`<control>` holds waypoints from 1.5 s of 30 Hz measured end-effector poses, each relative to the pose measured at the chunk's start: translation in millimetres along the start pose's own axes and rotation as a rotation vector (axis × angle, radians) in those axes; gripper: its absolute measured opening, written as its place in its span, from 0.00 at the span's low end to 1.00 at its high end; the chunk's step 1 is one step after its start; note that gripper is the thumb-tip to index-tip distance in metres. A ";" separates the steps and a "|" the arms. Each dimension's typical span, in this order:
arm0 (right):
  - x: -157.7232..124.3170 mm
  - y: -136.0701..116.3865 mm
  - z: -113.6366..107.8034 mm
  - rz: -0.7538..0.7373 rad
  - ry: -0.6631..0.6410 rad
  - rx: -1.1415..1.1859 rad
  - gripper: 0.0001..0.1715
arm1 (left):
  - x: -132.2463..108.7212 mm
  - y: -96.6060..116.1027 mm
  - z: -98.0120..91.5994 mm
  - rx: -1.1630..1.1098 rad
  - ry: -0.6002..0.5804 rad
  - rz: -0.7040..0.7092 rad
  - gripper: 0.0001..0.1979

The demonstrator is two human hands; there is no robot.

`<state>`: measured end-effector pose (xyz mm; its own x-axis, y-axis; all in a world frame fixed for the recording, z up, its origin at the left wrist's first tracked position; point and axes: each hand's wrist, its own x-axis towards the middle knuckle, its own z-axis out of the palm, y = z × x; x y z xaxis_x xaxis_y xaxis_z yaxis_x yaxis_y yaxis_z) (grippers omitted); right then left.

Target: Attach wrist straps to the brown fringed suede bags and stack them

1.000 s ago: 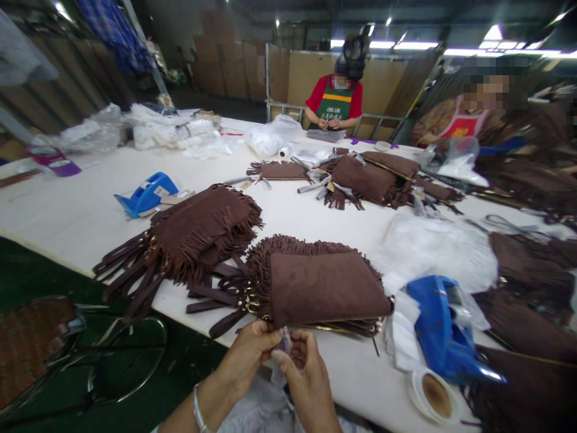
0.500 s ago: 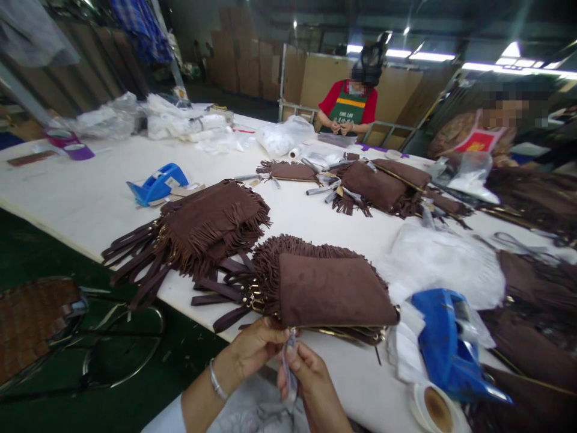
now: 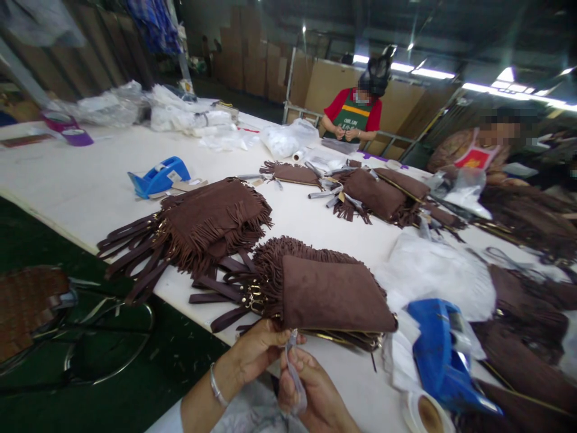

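A brown suede-like pouch [image 3: 336, 294] lies on a stack of fringed pouches at the table's near edge, its zipped edge towards me. From its lower left corner hangs a strap wrapped in clear plastic film [image 3: 295, 376]. My left hand [image 3: 256, 352], with a silver bangle at the wrist, is closed in a pinch on the upper end of this strap, close to the corner. Lower down, my right hand [image 3: 313, 385] has its fingers closed around the film-covered strap. Brown wrist straps with gold clasps [image 3: 255, 297] stick out left of the stack.
Another fringed pouch pile [image 3: 211, 219] lies to the left, by a blue tape dispenser [image 3: 160, 177]. A second blue dispenser [image 3: 439, 355] and a tape roll [image 3: 428, 415] stand at right, near white plastic bags [image 3: 442, 270]. Two co-workers sit across the table [image 3: 108, 162]. A stool [image 3: 31, 313] stands at lower left.
My view has shifted slightly. Both hands stay at the pouch's corner; the right fingers sit a little lower along the wrapped strap, and more of it shows.
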<state>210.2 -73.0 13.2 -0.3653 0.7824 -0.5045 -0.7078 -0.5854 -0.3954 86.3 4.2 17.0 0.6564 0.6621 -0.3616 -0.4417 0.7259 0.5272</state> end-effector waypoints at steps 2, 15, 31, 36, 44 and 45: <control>0.6 -0.2 -2.3 0.022 -0.027 0.035 0.13 | 5.0 -6.7 -5.2 -0.081 -0.073 -0.038 0.12; 0.7 -2.8 1.8 0.017 -0.144 0.089 0.12 | 22.4 -43.4 -4.5 -0.376 -0.171 -0.027 0.13; -34.7 21.1 -10.8 -0.228 0.093 -0.315 0.22 | 13.2 -48.8 9.2 -0.462 0.012 0.078 0.07; -40.3 27.1 -9.0 -0.235 0.195 -0.299 0.27 | -1.2 -43.5 6.1 -0.274 0.080 0.115 0.06; -32.0 35.5 -17.1 -0.206 0.330 -0.426 0.31 | -29.9 -21.8 19.0 -0.064 -0.008 0.223 0.12; -31.1 35.4 -17.2 -0.215 0.331 -0.438 0.31 | -29.8 -20.2 22.7 -0.025 0.029 0.234 0.11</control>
<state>206.9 -121.8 1.7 0.0168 0.8261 -0.5633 -0.4037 -0.5098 -0.7597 89.5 -34.5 34.6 0.5168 0.8177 -0.2535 -0.5949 0.5559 0.5805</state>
